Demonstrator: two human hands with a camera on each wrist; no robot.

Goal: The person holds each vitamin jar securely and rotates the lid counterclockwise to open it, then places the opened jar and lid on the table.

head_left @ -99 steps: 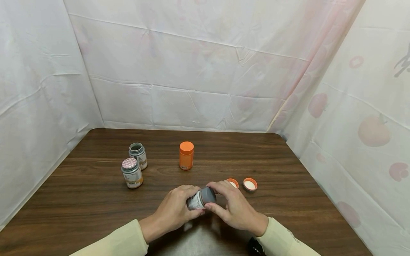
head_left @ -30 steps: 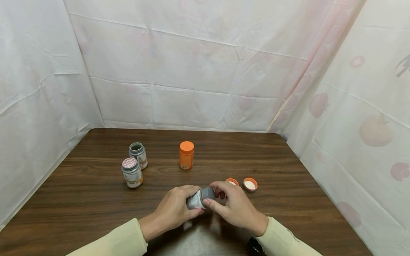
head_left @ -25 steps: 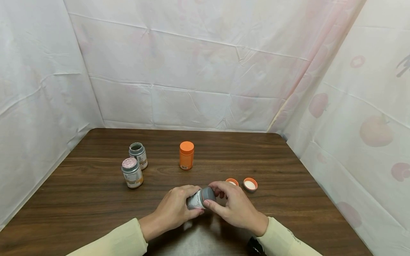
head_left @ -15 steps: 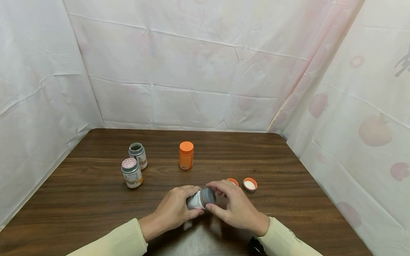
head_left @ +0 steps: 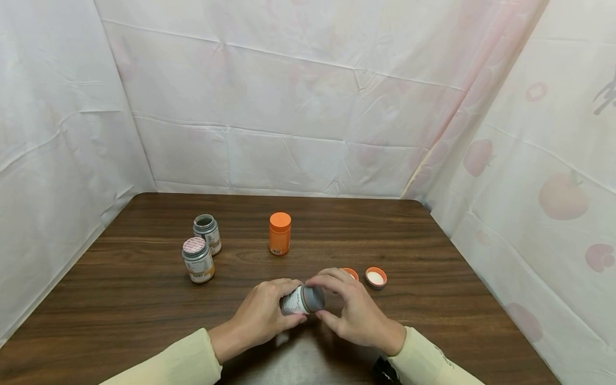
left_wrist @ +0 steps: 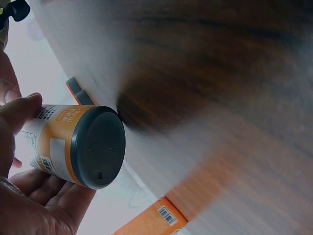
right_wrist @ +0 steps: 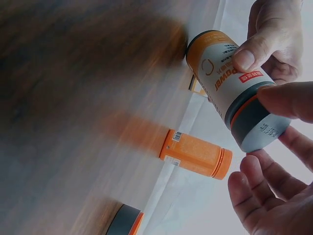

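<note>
My left hand [head_left: 262, 310] grips a grey supplement bottle [left_wrist: 54, 142] with a white and orange label, its fingers wrapped round the body. The bottle is tilted, its cap end toward the right hand. A grey cap [right_wrist: 257, 125] with an orange ring at its lower edge sits on the bottle. Thumb and fingertips of my right hand [head_left: 353, 310] pinch this cap from opposite sides, its other fingers off the cap in the right wrist view. Just beyond the right hand, two loose caps lie inside up: one cap [head_left: 376, 277] fully visible, the other cap [head_left: 349, 274] partly hidden by the hand.
An orange bottle [head_left: 280, 235] with its lid on stands mid-table. To the left stand two grey bottles without caps: an open-mouthed bottle [head_left: 208, 234] behind, a foil-sealed bottle [head_left: 198, 262] in front. White sheeting [head_left: 289, 107] surrounds the wooden table [head_left: 409, 235].
The right hand's fingers and thumb shift round the cap, letting off and taking it again at a turned angle. The left hand and the bottle stay in place.
</note>
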